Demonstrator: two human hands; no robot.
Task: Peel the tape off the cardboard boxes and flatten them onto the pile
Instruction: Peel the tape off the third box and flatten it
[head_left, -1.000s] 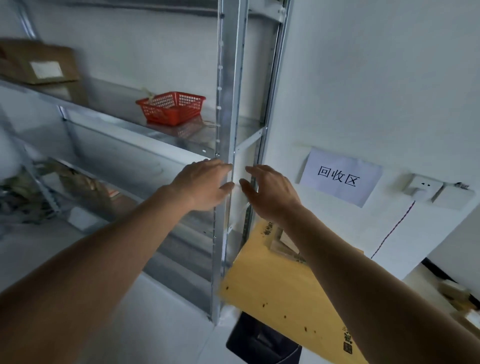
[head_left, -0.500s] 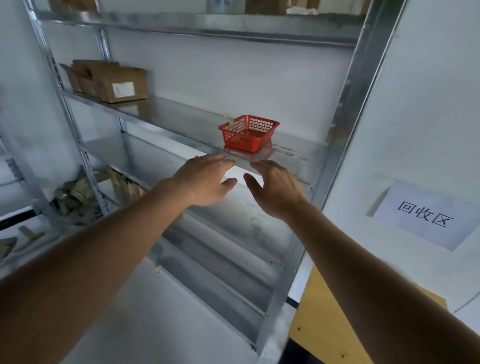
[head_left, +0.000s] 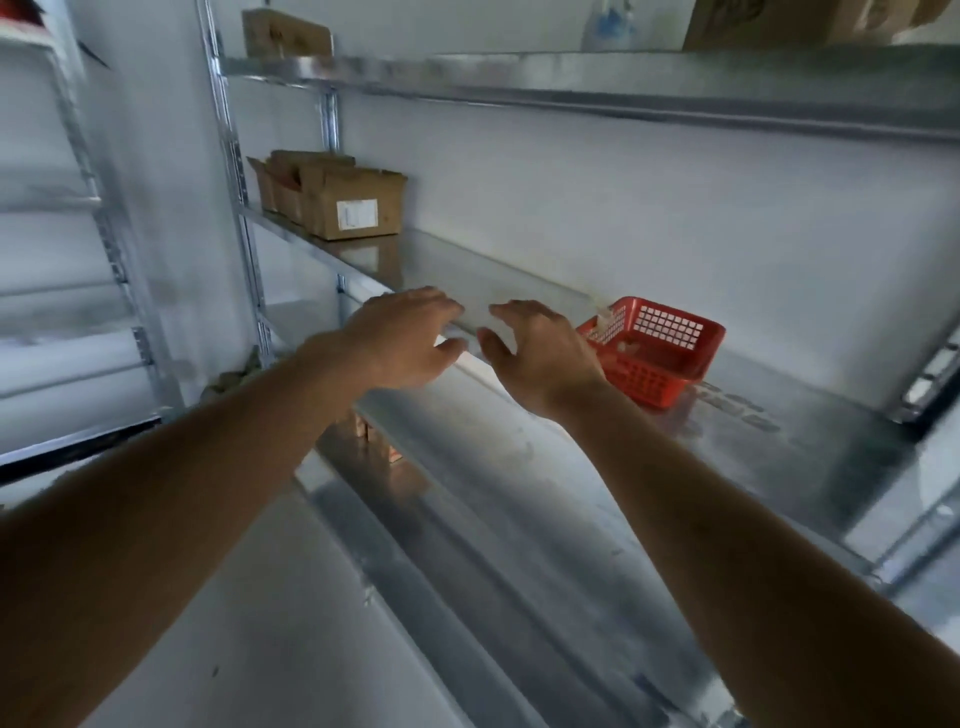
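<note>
Left hand (head_left: 402, 340) and right hand (head_left: 540, 358) are both empty, fingers spread and loosely bent, held out side by side over the front edge of the middle shelf (head_left: 519, 291). Next cardboard boxes (head_left: 332, 200) sit at the shelf's far left end, well apart from the hands; red basket (head_left: 657, 353) is just right of them. Best approach, imo: shift left, take the front box w/ both hands at its sides, slide it forward before lifting.

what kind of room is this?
Probably a storeroom: bare metal shelving along a white wall, cardboard boxes on the shelf, a red plastic basket. Both hands are empty.
</note>
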